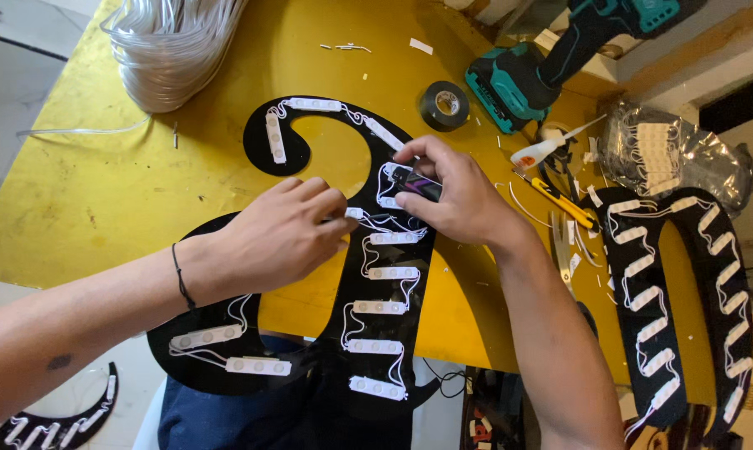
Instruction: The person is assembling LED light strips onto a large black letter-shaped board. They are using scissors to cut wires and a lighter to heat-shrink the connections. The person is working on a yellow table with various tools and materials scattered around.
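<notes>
A black curved sign-letter panel (389, 329) lies on a yellow table (102, 192), lined with several small white light modules (380, 307) joined by thin white wires. My right hand (451, 196) pinches a small dark object (418, 182) over the panel's middle, close to a module. My left hand (281, 233) rests on the panel just left of it, fingertips touching a module and its wires. A black band circles my left wrist.
A second black letter panel with light modules (676, 308) lies at the right. A teal cordless drill (551, 58), black tape roll (445, 104), yellow-handled cutter (560, 200), a bag of modules (685, 154) and a coil of clear wire (172, 50) sit around.
</notes>
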